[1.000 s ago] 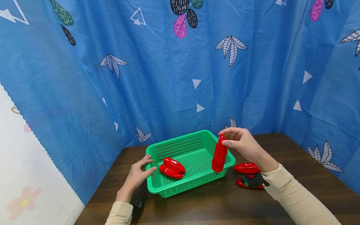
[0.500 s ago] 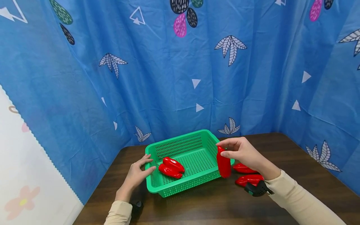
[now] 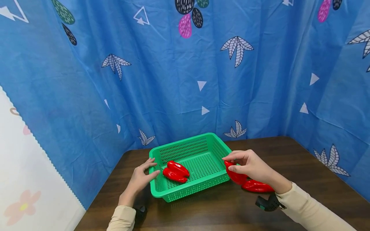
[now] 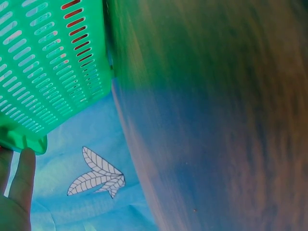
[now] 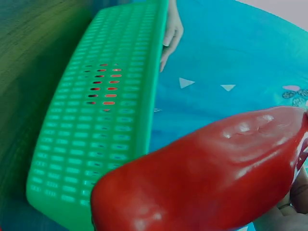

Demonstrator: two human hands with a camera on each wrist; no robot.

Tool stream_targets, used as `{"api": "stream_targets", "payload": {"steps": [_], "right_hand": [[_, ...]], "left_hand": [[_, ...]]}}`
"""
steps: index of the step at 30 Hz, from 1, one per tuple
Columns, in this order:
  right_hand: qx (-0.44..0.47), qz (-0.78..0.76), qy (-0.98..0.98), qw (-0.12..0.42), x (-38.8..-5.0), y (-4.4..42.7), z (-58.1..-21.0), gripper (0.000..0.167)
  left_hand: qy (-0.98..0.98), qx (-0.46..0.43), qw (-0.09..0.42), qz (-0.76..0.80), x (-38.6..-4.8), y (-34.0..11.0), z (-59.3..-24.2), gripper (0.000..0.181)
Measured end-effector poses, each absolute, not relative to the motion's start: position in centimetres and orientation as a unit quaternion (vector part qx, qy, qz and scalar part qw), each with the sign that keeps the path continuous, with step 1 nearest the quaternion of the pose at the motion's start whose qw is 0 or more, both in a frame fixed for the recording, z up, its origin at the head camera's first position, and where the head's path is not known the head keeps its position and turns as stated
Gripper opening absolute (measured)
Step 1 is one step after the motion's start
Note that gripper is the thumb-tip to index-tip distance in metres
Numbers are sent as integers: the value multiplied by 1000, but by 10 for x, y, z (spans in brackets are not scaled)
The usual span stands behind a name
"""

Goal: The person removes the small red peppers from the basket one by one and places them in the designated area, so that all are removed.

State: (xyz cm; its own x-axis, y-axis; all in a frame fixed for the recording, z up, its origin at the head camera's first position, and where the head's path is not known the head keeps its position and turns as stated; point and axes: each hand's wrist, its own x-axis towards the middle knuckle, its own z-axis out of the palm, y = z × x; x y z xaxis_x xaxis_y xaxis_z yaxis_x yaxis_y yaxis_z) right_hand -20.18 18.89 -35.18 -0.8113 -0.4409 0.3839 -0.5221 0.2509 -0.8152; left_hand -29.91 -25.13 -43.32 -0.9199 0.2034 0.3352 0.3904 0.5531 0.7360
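My right hand (image 3: 252, 166) pinches a long red pepper (image 3: 234, 176) by its narrow upper end, just outside the right wall of a green plastic basket (image 3: 190, 191). In the right wrist view this pepper (image 5: 202, 178) slants across the foreground, its blunt end lower left. The table behind it holds another red pepper (image 3: 258, 186), partly covered by the right hand and wrist. Two red peppers (image 3: 176, 172) lie side by side inside the basket, towards its left end. My left hand (image 3: 139, 180) rests on the basket's left rim, fingers fairly straight.
The brown wooden table (image 3: 202, 213) carries everything. A blue patterned curtain (image 3: 173, 80) hangs behind and to the right. White cloth with flowers (image 3: 26, 179) hangs at the left. Black wrist devices (image 3: 268, 203) sit below the wrists.
My right hand has lowered the pepper from above the basket's right rim towards the table outside it. The pepper has tilted from nearly upright. My left hand stays on the rim.
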Motion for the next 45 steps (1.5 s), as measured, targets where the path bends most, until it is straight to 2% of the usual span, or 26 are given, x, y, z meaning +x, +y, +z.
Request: {"api": "stream_targets", "payload": {"steps": [15,21,27,36,45], "right_hand": [[337,487,-805,39,-196,198,-372,32],[319,468,-824,12,-194,205,-383,32],[342,442,-829,-22,-196,212,-397,29],[380,408,-829,-42,-199,223,-417,28],[369,409,-833,-52,-199,233,-428,29]], "left_hand": [[-876,-168,96,-443,-299,-252,-432,52],[-878,-168,97,-438,-299,-252,-431,52],[-881,-168,102,-430,-299,-253,-432,52],[-882,-169,101,-429,-298,-252,-431,51],[-879,-170,102,-433,-298,-252,-431,51]]}}
